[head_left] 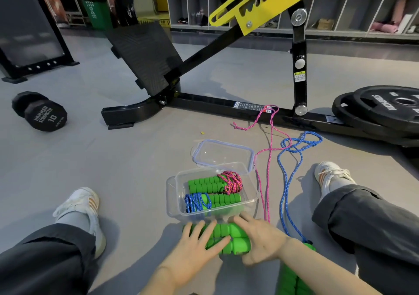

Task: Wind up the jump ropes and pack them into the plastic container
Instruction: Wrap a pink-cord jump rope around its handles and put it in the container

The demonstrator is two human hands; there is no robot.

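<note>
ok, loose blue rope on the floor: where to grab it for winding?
Blue rope: probably take its green foam handle at the near end, by the right forearm. It lies flat on the floor, thick where the cord is thin and tangled farther out. Come from above, fingers across it.

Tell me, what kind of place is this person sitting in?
Most likely a gym. A hex dumbbell lies on the grey floor, black weight plates are stacked at the right, and the black and yellow frame of a weight bench stands just ahead.
</note>
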